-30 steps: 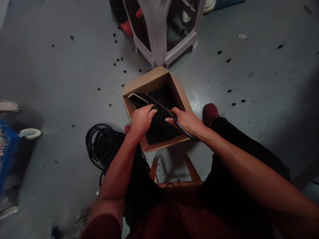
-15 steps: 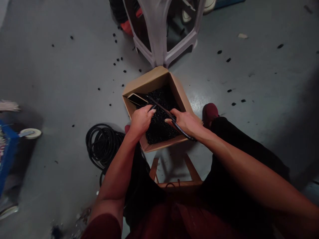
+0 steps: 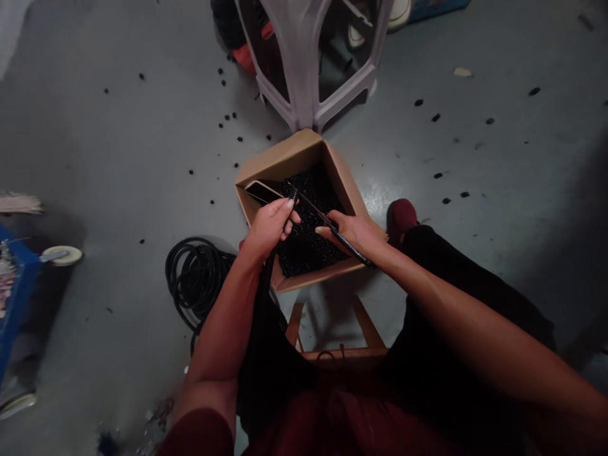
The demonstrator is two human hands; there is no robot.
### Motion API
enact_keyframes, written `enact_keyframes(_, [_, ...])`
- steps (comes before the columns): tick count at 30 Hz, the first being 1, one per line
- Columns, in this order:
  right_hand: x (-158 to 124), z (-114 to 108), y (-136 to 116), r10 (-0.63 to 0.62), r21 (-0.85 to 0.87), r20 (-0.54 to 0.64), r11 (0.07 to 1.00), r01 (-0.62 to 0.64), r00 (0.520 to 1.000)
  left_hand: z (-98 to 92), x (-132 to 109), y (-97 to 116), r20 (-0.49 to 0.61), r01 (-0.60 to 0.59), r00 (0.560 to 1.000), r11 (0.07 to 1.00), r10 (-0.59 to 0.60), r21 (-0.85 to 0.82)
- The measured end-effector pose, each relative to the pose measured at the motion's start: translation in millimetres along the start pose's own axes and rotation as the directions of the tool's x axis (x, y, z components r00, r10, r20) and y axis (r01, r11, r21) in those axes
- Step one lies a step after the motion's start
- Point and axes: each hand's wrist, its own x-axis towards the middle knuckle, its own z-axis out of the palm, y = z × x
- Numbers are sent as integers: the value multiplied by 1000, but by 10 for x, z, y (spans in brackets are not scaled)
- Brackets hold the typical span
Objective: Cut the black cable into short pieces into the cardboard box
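Two bare hands work over a cardboard box [image 3: 289, 155] of black pieces [image 3: 308, 250]. The right hand [image 3: 354, 233] pinches a thin black strip [image 3: 327, 223] between thumb and fingers, while the left hand [image 3: 270, 228], fingers curled, sits at its far end, apparently touching it in the dim light. A phone [image 3: 259, 192] lies inside the box; a coiled black hose [image 3: 194, 278] rests on the floor [image 3: 118, 158] just beside it.

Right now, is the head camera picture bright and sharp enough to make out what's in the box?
In the head view, the light is dim and the black pieces in the cardboard box blur into one dark mass; the floor shows a soft glare right of the box; the black trousers sink into shadow.
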Motion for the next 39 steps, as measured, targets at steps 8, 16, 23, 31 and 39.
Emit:
enact_keyframes(8, [22,-93,-14,10,369,-102,929,28,995,-74,-141,91,214,68,977,931,12,-358])
enact_keyframes(16, [107,-151,7,31,875,-149,470,117,988,62,-153,103,262,112,964,963,-46,-246])
enact_keyframes(23, [91,-224,-61,-26,887,-142,441,139,990,185,-193,86,383,85,921,996,-68,-26])
enact_keyframes(31, [94,-176,-45,-22,853,-173,496,161,985,249,-179,27,357,54,932,998,-56,15])
enact_keyframes(39, [163,-130,36,58,810,-227,566,156,972,260,-148,8,183,24,982,997,-37,76])
